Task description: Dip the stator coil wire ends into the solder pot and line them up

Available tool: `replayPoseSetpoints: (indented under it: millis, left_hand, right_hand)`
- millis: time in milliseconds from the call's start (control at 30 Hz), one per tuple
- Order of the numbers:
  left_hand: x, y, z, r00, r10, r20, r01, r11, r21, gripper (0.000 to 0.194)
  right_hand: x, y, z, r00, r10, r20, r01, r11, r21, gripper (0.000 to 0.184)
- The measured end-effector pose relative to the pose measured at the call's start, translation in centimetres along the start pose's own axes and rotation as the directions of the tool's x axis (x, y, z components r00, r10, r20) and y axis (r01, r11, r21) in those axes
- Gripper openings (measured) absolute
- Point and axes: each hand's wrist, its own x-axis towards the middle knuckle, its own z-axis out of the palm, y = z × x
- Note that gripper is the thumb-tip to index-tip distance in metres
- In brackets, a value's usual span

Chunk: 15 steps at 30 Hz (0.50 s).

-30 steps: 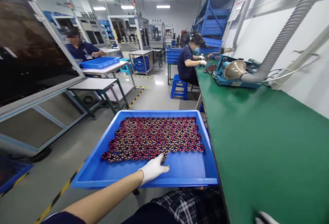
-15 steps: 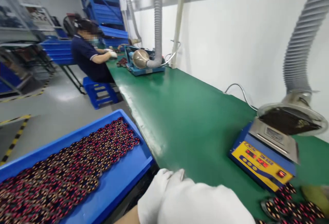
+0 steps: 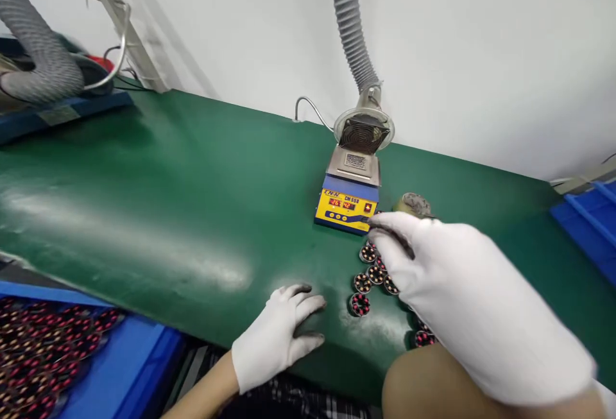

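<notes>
Spreads the left hand (image 3: 274,335), empty, over the desk (image 3: 216,213), perhaps for balance — curls the right hand (image 3: 428,262) narrowly, cannot tell around what. Has wound rings (image 3: 376,274) between both hands, near the yellow-fronted unit (image 3: 342,211), probably for easy reach.

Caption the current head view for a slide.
Gloved right hand beside a blue-and-yellow control unit and ring-shaped parts; gloved left hand, fingers spread, at the green bench.
</notes>
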Motion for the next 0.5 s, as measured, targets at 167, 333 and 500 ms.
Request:
replayPoseSetpoints:
  millis: [167, 333, 500]
  left_hand:
    - [4.6, 2.1, 1.1, 0.974, 0.176, 0.142, -0.204, 0.956, 0.211, 0.048]
    - [7.4, 3.1, 0.5, 0.971, 0.216, 0.1, -0.237, 0.915, 0.327, 0.01]
    - [10.2, 5.3, -7.7, 0.832, 0.296, -0.47, -0.164, 0.939, 0.301, 0.007]
  right_hand:
    - [1.9, 1.5, 0.4, 0.968, 0.04, 0.247, -0.004, 0.989, -0.147, 0.025]
    - [3.0, 3.4, 1.0, 0.994, 0.078, 0.071, -0.096, 0.947, 0.307, 0.019]
    - [4.3, 3.9, 2.2, 0.968, 0.251, 0.003, -0.134, 0.508, 0.851, 0.02]
